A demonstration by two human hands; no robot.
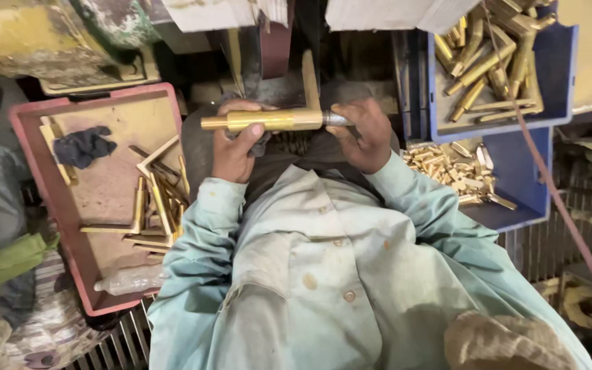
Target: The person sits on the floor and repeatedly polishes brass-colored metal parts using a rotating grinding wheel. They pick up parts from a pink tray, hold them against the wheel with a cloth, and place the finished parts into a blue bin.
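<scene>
Head cam, looking straight down. Brass part (pixel 275 120) held level across the lap, long axis running left-right, with a short arm sticking up off it near the right end toward the belt (pixel 275 41) of a grinder just above. Both hands on it: left hand (pixel 236 140) wrapped round the left half, thumb on top, grip closed tight on the bar with a dark rag (pixel 262 144) tucked under; right hand (pixel 364 133) pinching the right end where a duller grey tip pokes out, grip narrow and closed on that end too. Neither hand really nearer, one at each end, part dead centre between them and just below the belt.

Red tray (pixel 29 178) off to the left, holding a handful of similar L-shaped brass pieces (pixel 159 205) plus a dark cloth (pixel 83 146) and a clear plastic bottle (pixel 131 279) lying at the near edge. Blue bin (pixel 563 62) upper right heaped with more brass bars; second blue bin (pixel 522 171) below it with small brass bits (pixel 447 168). Reddish hose (pixel 563 212) running diagonally down the right side. Pale cardboard flaps (pixel 378 12) along the top edge, plain, no labels readable. Light green shirt (pixel 337 274), dusty.
</scene>
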